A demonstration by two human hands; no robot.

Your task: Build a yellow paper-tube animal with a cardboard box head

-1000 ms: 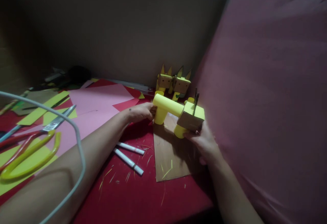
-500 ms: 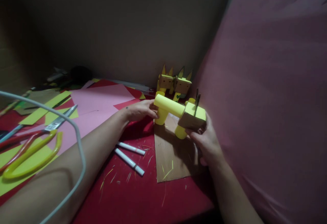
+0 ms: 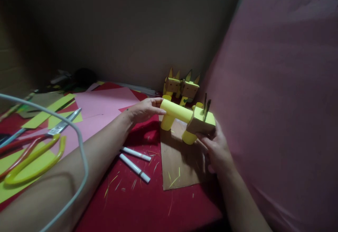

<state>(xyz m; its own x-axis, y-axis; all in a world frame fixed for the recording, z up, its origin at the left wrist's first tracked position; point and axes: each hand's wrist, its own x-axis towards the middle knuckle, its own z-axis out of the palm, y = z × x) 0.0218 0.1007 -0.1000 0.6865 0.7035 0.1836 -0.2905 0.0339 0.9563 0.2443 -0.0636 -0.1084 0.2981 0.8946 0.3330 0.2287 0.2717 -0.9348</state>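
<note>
A yellow paper animal (image 3: 177, 110) stands on a brown cardboard sheet (image 3: 176, 165), with a tube body, tube legs and a boxy head bearing two upright dark ears. My right hand (image 3: 215, 145) is closed around the boxy head from the right and below. At the body's rear end, my left hand (image 3: 148, 110) grips the tube, thumb in front and fingers above and behind. Two similar finished-looking animals (image 3: 173, 84) with pointed ears and drawn eyes stand just behind. The far legs of the held animal are partly hidden.
Two white markers (image 3: 134, 168) and paper scraps lie on the red tabletop (image 3: 137, 203). To the left are scissors (image 3: 56, 129) with red and yellow handles, pink paper (image 3: 105, 101) and yellow strips. A pale cable (image 3: 81, 144) crosses the left foreground. Pink fabric (image 3: 285, 101) hangs at right.
My left hand has risen from the rear leg to the rear end of the tube body. The right hand stays on the head, and the animal has hardly shifted.
</note>
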